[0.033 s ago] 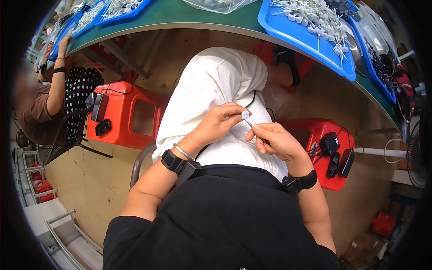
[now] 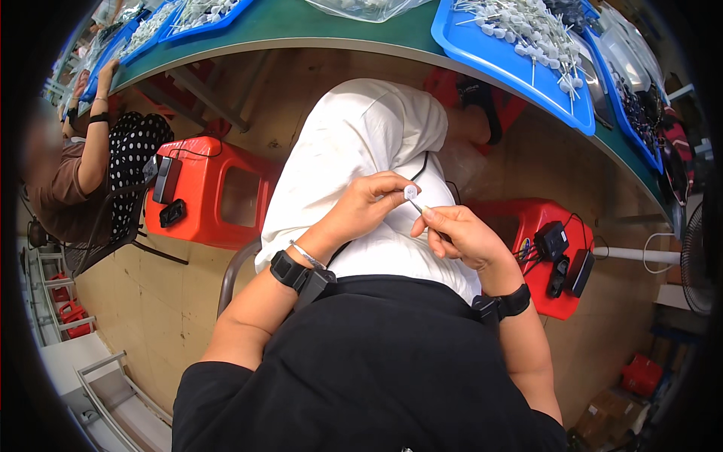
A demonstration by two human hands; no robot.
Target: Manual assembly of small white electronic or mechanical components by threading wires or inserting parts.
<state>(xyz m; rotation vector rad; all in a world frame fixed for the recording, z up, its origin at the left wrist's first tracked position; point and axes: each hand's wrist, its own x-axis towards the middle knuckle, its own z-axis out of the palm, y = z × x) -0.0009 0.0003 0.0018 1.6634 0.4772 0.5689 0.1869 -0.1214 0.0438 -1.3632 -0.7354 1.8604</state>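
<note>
My left hand (image 2: pixel 369 203) is closed, pinching a small whitish plastic piece (image 2: pixel 410 193) between thumb and fingertips above my lap. My right hand (image 2: pixel 461 232) is closed around a slim dark tool (image 2: pixel 416 206). The tool's thin tip reaches the white piece; whether it goes inside cannot be made out. Most of its shaft is hidden by my right fingers. On the table ahead to the right, a blue tray (image 2: pixel 482 56) carries many white-headed pieces on thin stems (image 2: pixel 520 38).
The green table (image 2: pixel 294 30) curves across the front. Red stools stand at my left (image 2: pixel 199 203) and right (image 2: pixel 553 294), with black devices and cables on them. A seated person (image 2: pixel 83 166) works at the far left. A fan (image 2: pixel 697 256) stands at the right edge.
</note>
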